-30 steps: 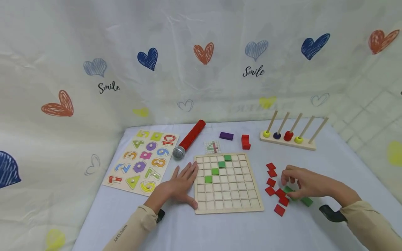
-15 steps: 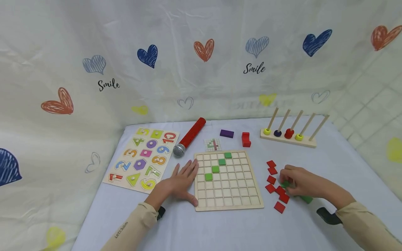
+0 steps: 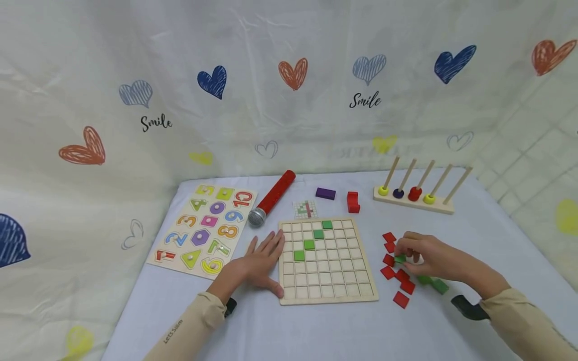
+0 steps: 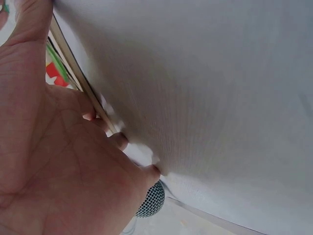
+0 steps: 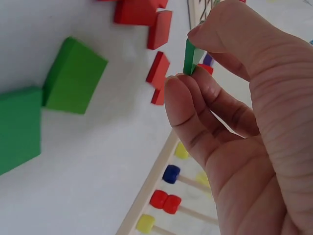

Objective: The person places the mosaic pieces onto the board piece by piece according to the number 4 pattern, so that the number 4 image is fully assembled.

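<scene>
My right hand [image 3: 433,255] pinches a green square tile [image 5: 190,56] between thumb and fingertips, above the table beside the red tiles [image 3: 401,299]. Two loose green tiles [image 5: 76,78] lie under that hand. A wooden grid board [image 3: 325,290] lies in the middle, and green tiles [image 3: 309,244] sit in some of its squares, forming a diagonal. With fingers spread, my left hand [image 3: 259,265] rests along the board's left edge, thumb at the lower left corner. In the left wrist view its fingertips touch the table beside that edge.
Behind the board are a small pattern card [image 3: 305,209], a purple block [image 3: 325,193] and a red curved block [image 3: 353,202]. A red microphone [image 3: 276,193] and a number puzzle board [image 3: 189,235] lie left. A peg stand with beads [image 3: 413,204] stands back right.
My right hand has picked up a green tile from the loose pile and moved left with it, toward the red tiles. My left hand has stayed at the board's edge.
</scene>
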### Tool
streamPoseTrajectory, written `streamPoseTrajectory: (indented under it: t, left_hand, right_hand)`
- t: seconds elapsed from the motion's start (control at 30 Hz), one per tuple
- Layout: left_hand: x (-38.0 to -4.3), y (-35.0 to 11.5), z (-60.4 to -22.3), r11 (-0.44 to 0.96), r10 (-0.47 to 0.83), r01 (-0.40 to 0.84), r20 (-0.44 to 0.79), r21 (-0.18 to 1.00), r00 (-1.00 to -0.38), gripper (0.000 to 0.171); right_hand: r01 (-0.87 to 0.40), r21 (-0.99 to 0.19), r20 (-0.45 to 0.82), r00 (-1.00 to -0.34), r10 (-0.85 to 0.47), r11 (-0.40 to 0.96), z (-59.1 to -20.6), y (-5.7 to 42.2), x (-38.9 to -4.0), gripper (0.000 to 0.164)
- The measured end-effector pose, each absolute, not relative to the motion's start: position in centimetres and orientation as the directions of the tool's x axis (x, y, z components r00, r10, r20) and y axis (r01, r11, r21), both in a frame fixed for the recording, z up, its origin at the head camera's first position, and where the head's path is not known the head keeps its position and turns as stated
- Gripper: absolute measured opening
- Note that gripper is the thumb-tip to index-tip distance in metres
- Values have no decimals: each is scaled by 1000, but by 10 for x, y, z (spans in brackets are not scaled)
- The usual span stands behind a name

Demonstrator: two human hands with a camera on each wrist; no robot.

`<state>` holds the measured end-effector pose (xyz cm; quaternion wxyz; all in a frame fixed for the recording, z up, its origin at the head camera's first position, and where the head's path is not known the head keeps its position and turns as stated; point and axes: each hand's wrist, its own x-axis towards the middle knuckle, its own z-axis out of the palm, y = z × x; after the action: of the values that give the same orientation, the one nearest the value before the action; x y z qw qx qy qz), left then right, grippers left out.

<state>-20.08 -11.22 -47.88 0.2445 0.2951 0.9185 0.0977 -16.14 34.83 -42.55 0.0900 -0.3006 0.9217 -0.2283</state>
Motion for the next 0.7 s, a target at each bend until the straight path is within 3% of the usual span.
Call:
streamPoseTrajectory:
  t: [0.5, 0.7]
  left_hand:
    - [-201, -113, -483, 801, 597, 499, -382, 330, -706, 144]
    - [-196, -109, -468, 817, 576, 511, -396, 265, -715, 141]
  right_hand:
    - [-601, -500, 38, -734, -678, 624, -413, 303, -171, 24]
    - [-655, -504, 86, -687, -722, 563, -413, 277, -178, 22]
